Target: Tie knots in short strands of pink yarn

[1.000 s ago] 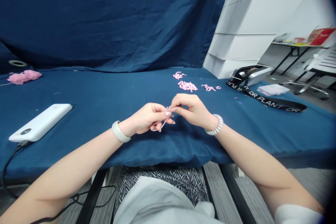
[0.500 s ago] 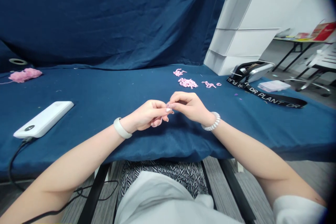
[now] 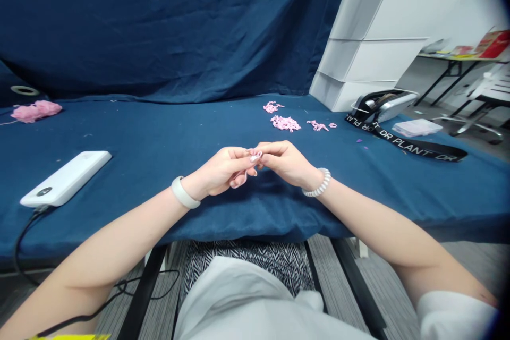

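Note:
My left hand (image 3: 229,169) is closed in a pinch on a small pink yarn loop (image 3: 258,155), held over the front part of the blue-covered table. Touching it from the right, my right hand (image 3: 285,162) has its thumb and fingers pressed together at the same loop. How the strand runs between the fingertips is mostly hidden. Beyond the hands lie a pile of pink yarn pieces (image 3: 285,123), a smaller cluster (image 3: 272,107) behind it, and a few loose pieces (image 3: 317,125) to its right.
A white power bank (image 3: 67,179) with a black cable lies at the left. Pink yarn (image 3: 36,111) and a tape roll (image 3: 24,90) are at the far left. At the right are an open case (image 3: 384,106), a lettered black strap (image 3: 422,147) and a clear box (image 3: 417,127).
A pink loop now shows at the fingertips, where it was mostly covered. My right fingers have shifted slightly and sit closer against the left ones. The view has tilted a little.

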The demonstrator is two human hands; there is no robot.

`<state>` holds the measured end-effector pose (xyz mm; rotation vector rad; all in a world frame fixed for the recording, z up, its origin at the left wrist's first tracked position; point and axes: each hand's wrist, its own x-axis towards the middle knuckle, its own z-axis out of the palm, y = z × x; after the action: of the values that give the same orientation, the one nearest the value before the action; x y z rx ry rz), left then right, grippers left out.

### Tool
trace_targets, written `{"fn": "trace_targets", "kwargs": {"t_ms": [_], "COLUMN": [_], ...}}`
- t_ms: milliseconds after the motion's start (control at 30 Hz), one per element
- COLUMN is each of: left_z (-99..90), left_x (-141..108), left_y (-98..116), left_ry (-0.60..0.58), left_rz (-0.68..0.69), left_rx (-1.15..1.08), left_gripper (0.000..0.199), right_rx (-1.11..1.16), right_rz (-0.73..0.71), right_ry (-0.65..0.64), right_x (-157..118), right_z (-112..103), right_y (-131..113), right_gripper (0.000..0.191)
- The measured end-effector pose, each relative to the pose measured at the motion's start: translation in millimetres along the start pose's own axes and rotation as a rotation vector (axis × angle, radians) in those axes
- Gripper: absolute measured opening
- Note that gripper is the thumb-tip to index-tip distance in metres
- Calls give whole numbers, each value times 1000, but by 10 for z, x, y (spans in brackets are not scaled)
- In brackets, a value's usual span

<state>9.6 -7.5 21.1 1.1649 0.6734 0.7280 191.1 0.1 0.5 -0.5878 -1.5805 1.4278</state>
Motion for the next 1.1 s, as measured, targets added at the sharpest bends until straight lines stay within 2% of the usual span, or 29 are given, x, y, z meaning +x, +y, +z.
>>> {"fn": "trace_targets", "kwargs": {"t_ms": [167,333,433,533,667,800,967,1100], "left_z": [-14,-61,-92,-120,-189,-286,-328,-289], "left_x": [-5,34,84,126,157,197,229,207], "left_y": [-10,-47,-53,-27,19,40,25,22], "left_ry": [27,68,176,312,330,374,395,381], "left_rz": [22,34,81,128,210,280,299,296], "left_rx": [39,35,-44,-177,-297,-352,-348,-346], "left_gripper": [40,35,21,8,5,5,7,8], "right_rx": [86,206,272,388,529,529,228,29], "right_rz": [53,141,134,95,83,99,216,228], "right_ry": [73,222,346,404,308,175,193,168], "right_x": [-12,25,52,72,91,109,163,196], "right_z": [81,114,91,58,30,-30,-153,-177], "right_y": [10,14,5,-3,-13,-28,43,149], "right_gripper": [20,29,28,23,22,17,19,30]}}
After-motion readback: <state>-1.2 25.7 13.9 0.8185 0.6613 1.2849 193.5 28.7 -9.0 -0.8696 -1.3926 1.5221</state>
